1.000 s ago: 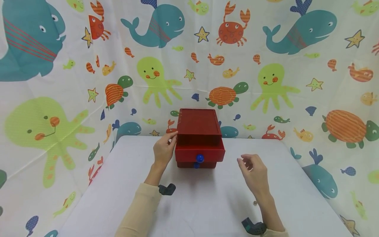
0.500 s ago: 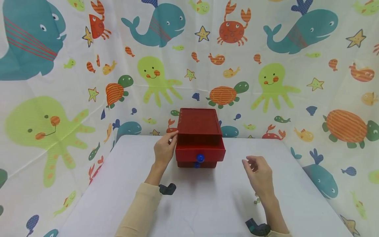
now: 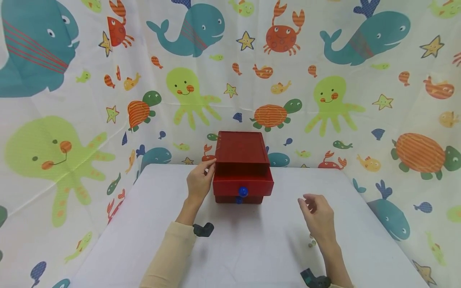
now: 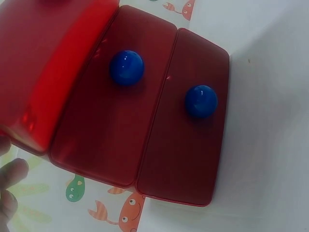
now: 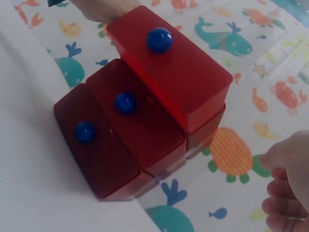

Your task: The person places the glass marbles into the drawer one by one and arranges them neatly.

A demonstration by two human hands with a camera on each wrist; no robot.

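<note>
A small red drawer cabinet [image 3: 240, 147] stands at the back of the white table, its top drawer [image 3: 227, 187] pulled out. Each drawer front bears a round blue knob; the middle knob [image 4: 126, 68] and bottom knob [image 4: 201, 101] show on closed drawers in the left wrist view. My left hand [image 3: 199, 182] rests its fingertips against the cabinet's upper left side. Right of the cabinet and apart from it, my right hand [image 3: 319, 216] hovers above the table with loosely bent fingers, holding nothing visible. The drawer's inside is dark, so its contents cannot be made out.
Several tiny pale-green pieces [image 3: 311, 243] lie on the table [image 3: 252, 248] beside my right wrist, partly hidden by it. A curtain [image 3: 230, 60] printed with sea animals hangs close behind the cabinet and along both sides of the table.
My right hand has drawn away to the right and slightly towards me. More of the tiny pieces by its wrist now show. The left hand and the cabinet have stayed put.
</note>
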